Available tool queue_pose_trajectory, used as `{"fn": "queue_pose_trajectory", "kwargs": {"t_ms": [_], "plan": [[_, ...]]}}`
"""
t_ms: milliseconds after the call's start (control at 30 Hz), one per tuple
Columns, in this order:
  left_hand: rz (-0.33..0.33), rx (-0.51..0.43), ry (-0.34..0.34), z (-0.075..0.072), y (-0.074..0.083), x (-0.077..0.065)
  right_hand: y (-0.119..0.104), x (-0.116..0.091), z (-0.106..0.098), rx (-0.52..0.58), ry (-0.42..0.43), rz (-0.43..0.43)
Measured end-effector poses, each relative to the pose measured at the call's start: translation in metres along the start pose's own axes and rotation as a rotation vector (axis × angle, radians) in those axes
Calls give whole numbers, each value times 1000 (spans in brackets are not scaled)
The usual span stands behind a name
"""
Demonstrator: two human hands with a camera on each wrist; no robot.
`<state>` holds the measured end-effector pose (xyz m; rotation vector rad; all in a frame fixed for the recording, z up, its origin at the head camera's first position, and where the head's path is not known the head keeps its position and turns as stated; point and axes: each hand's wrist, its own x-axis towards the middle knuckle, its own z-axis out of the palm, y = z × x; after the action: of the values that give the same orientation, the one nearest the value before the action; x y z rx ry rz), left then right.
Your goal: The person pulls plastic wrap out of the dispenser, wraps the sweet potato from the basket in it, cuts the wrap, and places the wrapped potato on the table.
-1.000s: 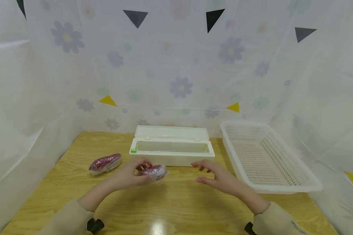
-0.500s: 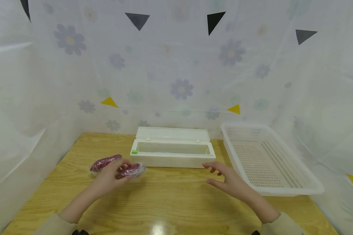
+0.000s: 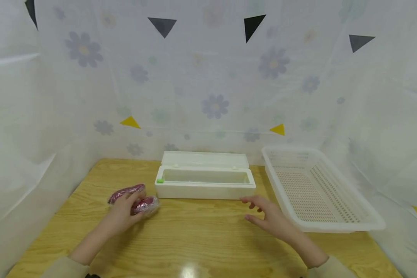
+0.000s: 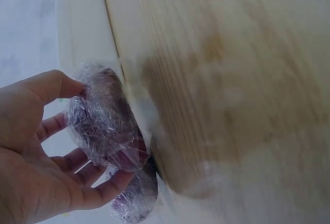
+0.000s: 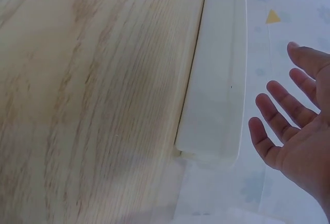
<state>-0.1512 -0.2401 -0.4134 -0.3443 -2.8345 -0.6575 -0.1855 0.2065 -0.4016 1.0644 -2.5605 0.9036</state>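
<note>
My left hand [image 3: 119,214] grips a purple-red oblong vegetable [image 3: 145,205] wrapped in clear cling film, thumb on one side and fingers on the other. It looks like a sweet potato. In the left wrist view the crinkled film on the held vegetable [image 4: 105,118] shows clearly. A second wrapped vegetable [image 3: 126,191] of the same kind lies on the table just behind it, partly covered by the fingers. My right hand [image 3: 272,220], its fingers loosely bent and holding nothing, hovers near the right front corner of a long white box [image 3: 205,192] with its lid raised.
A green piece [image 3: 160,180] sits at the left end of the box's rim. The white perforated basket [image 3: 288,210] stands on the right of the wooden table [image 3: 194,235]. White flowered sheeting [image 3: 180,96] surrounds the back and sides.
My left hand has carried the wrapped vegetable leftward from in front of the box to beside the second one. The right hand has shifted slightly right.
</note>
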Motion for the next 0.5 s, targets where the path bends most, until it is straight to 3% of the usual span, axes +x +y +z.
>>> {"fn": "queue_pose_trajectory", "kwargs": {"t_ms": [267, 500], "plan": [[-51, 4, -51, 3, -8, 2, 1, -2, 1, -3, -1, 19], [-51, -13, -38, 3, -13, 2, 1, -1, 0, 2, 1, 28]]}}
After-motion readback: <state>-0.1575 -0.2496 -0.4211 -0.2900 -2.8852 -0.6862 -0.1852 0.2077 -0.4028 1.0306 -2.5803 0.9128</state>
